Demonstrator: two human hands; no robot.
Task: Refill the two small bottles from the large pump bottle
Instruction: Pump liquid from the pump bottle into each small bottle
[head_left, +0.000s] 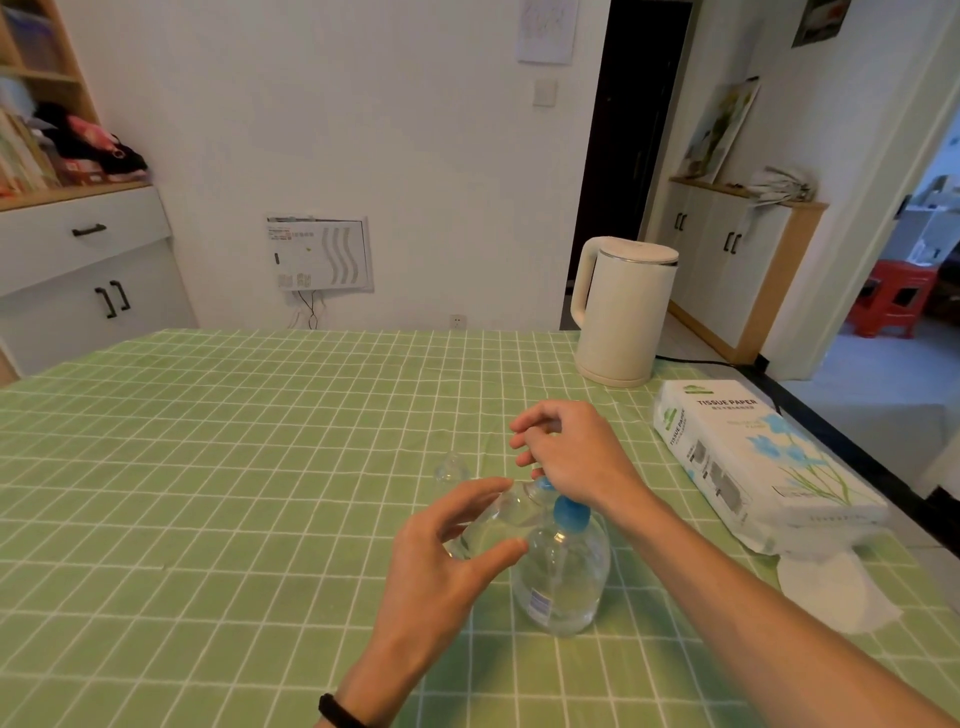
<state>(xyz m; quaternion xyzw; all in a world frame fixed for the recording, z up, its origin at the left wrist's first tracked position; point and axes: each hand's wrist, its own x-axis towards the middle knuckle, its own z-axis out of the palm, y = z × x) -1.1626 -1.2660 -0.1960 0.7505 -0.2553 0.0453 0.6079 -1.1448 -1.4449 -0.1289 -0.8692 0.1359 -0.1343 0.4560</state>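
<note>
Clear small bottle (488, 525), tilted, pinched between left fingers (467, 499), mouth at blue pump spout (544, 484). Over spout: right fingers (535, 415) loosely curled, gripping nothing. Below them: clear large bottle (563, 571).

Home dining rm: kettle (623, 312), tissue pack (753, 452), checked tablecloth (208, 467), cabinets (78, 270).

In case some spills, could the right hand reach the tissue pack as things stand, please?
Probably yes: the tissue pack lies right of the right hand, only bare tablecloth between, while the left hand grips the small bottle.
</note>
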